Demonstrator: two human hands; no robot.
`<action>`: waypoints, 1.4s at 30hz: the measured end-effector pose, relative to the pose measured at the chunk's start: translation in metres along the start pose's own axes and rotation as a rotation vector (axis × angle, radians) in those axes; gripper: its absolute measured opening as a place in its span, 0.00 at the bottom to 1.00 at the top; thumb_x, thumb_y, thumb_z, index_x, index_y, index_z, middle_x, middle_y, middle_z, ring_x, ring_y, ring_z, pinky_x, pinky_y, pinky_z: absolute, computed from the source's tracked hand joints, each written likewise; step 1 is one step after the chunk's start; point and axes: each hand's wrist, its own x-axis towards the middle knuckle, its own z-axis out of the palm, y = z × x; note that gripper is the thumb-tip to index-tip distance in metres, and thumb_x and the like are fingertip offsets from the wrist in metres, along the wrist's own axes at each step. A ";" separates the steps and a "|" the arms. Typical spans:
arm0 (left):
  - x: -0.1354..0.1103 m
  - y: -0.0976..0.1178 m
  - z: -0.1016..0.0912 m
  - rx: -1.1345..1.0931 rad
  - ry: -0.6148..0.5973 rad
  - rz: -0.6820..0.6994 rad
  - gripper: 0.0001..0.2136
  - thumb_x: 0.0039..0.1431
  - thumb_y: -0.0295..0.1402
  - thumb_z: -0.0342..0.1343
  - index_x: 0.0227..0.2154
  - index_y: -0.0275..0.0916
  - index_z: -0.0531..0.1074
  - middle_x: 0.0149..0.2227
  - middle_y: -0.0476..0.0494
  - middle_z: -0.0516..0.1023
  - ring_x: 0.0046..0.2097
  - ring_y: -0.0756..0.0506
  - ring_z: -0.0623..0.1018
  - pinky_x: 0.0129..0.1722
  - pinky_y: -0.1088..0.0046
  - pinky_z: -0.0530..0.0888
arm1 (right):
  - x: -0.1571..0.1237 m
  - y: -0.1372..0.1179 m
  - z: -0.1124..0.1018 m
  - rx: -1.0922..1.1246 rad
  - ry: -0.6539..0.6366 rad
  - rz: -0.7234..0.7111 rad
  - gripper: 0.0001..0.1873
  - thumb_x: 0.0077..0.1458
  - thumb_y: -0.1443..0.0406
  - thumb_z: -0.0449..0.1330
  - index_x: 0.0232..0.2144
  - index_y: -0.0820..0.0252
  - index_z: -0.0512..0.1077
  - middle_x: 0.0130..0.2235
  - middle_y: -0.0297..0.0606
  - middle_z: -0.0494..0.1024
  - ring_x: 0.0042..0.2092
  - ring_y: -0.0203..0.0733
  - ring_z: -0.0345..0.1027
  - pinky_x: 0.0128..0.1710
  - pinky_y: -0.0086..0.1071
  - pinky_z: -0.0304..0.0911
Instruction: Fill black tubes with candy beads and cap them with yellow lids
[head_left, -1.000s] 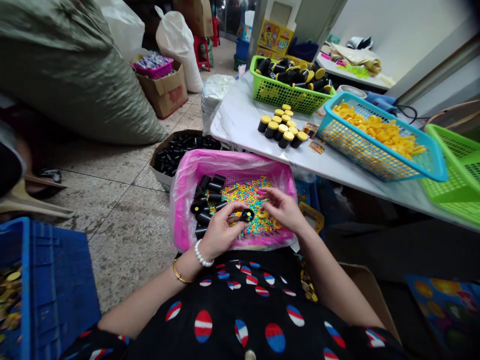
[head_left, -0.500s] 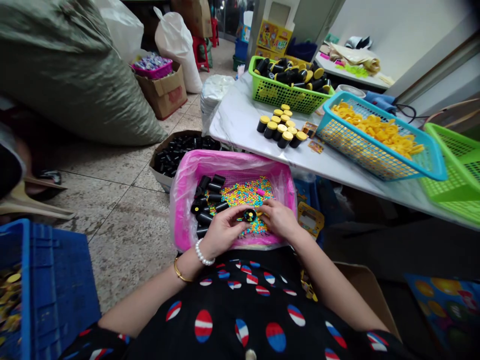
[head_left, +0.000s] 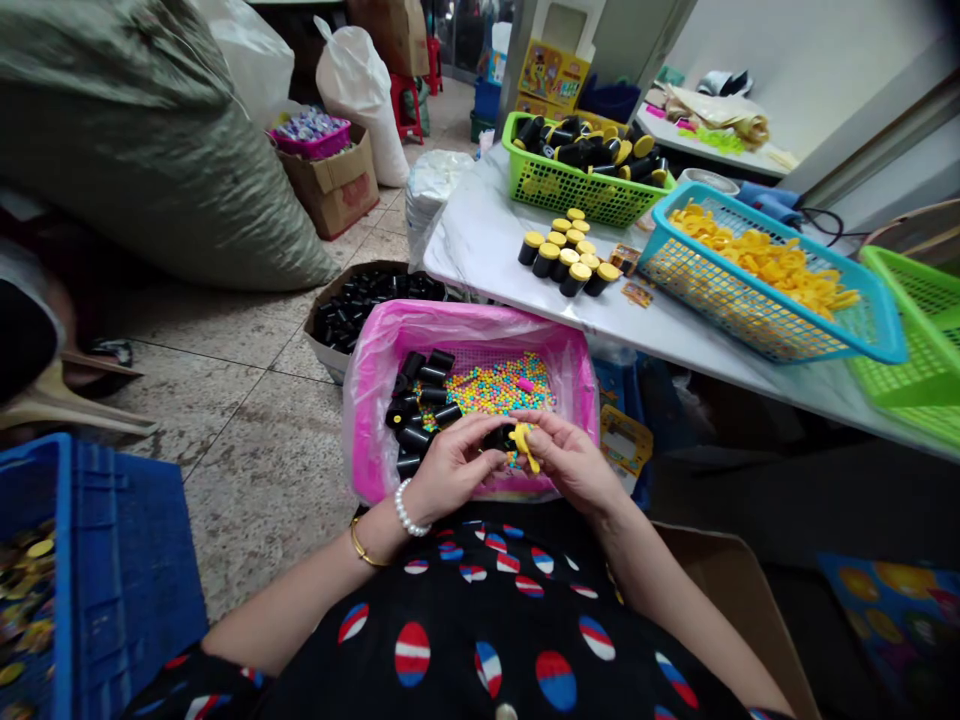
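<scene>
My left hand is closed around a small black canister, tilted with its mouth toward the right. Between the fingertips of my right hand is a yellow plastic piece, held right at the canister's mouth; whether it sits inside cannot be made out. Both hands are over a pink basket lined with clear plastic. Inside lie many coloured candy balls, a small pink scoop-like piece and several black canisters along the left side.
On the white table stand canisters with yellow lids, a green basket of capped canisters and a blue basket of yellow pieces. A box of black canisters sits behind the pink basket. A blue crate stands left.
My right hand has lifted the yellow piece to the canister's mouth, now plainly in view. The canister has turned from mouth-up toward the right. The view has shifted slightly.
</scene>
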 end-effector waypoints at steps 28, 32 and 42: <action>-0.010 0.002 0.001 0.169 -0.036 0.163 0.19 0.57 0.31 0.59 0.52 0.41 0.72 0.42 0.39 0.75 0.43 0.44 0.75 0.44 0.66 0.74 | -0.018 0.005 0.027 0.019 0.195 0.004 0.18 0.48 0.59 0.68 0.39 0.57 0.70 0.23 0.26 0.70 0.17 0.28 0.62 0.11 0.20 0.58; -0.010 0.000 0.003 0.189 0.003 0.166 0.16 0.56 0.32 0.60 0.48 0.40 0.75 0.41 0.40 0.75 0.44 0.44 0.75 0.46 0.65 0.73 | -0.021 0.008 0.028 0.018 0.249 -0.039 0.15 0.47 0.61 0.69 0.37 0.58 0.71 0.25 0.27 0.71 0.19 0.27 0.63 0.14 0.19 0.60; -0.012 -0.007 0.005 0.233 -0.018 0.235 0.16 0.56 0.31 0.60 0.49 0.40 0.74 0.43 0.39 0.74 0.44 0.44 0.75 0.46 0.65 0.74 | -0.016 0.011 0.014 0.274 -0.031 0.320 0.15 0.45 0.62 0.70 0.35 0.61 0.74 0.25 0.29 0.69 0.18 0.23 0.54 0.13 0.16 0.52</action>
